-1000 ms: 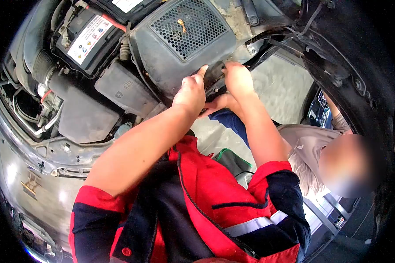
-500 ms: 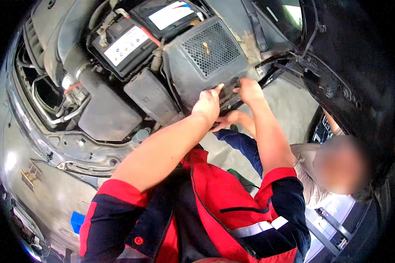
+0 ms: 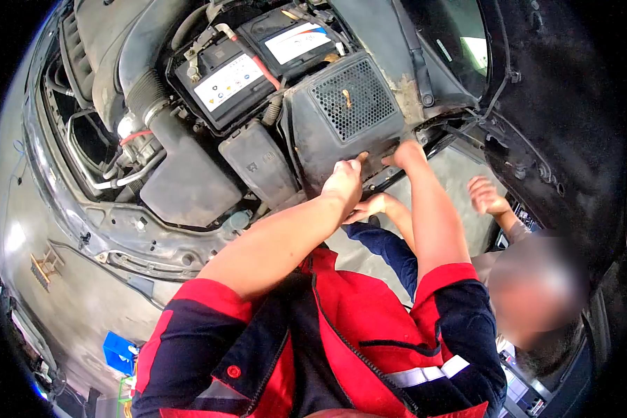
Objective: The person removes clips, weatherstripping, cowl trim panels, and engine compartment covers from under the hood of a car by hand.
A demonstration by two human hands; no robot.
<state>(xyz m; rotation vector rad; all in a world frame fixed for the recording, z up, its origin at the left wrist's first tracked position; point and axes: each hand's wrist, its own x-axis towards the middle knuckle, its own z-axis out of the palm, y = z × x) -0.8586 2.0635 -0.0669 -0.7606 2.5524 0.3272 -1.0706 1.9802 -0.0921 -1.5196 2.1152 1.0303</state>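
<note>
A black plastic cover [image 3: 313, 129] with a honeycomb grille sits in the engine bay, beside the car battery [image 3: 226, 82]. On its near edge, my left hand [image 3: 343, 181] is closed, one digit extended over the top and the other fingers curled partly out of sight. Farther right, my right hand [image 3: 407, 153] grips the same cover near its corner, its fingertips bent in and partly hidden. Another person's hand [image 3: 373, 205] reaches in just below mine, at the fender edge.
A co-worker [image 3: 512, 272] stands at the right under the raised hood [image 3: 557, 125], with a raised hand [image 3: 486, 195]. A black fuse-box lid [image 3: 259, 161] and an air intake box [image 3: 188, 177] lie left of the cover. A blue bin [image 3: 120, 352] stands on the floor.
The camera view has shifted, so the engine bay appears lower and farther right. My hands stay at the cover's edge. The co-worker's raised hand has come into view at the right.
</note>
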